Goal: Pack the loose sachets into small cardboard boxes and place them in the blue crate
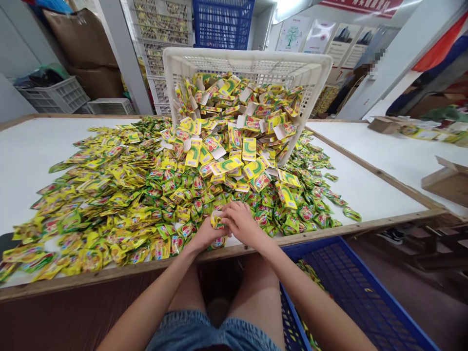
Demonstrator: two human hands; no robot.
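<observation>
Close to the front edge of the table, my left hand [205,235] is closed round a small yellow carton [216,222] with a pale flap at its top. My right hand [241,220] meets it from the other side, fingers bent together over the carton; whether a packet is also between them is hidden. Around both hands lie heaped yellow and green sachets [113,195]. Just beyond, open yellow cartons [249,148] spill from a white plastic basket [248,56] tipped on its side towards me.
A wooden rim [109,273] edges the white table [22,161]. Below on the right stands a blue crate [351,282] with some sachets in it. A cardboard box [448,180] sits on the right-hand table. Behind are stacked white crates [163,24] and a blue crate.
</observation>
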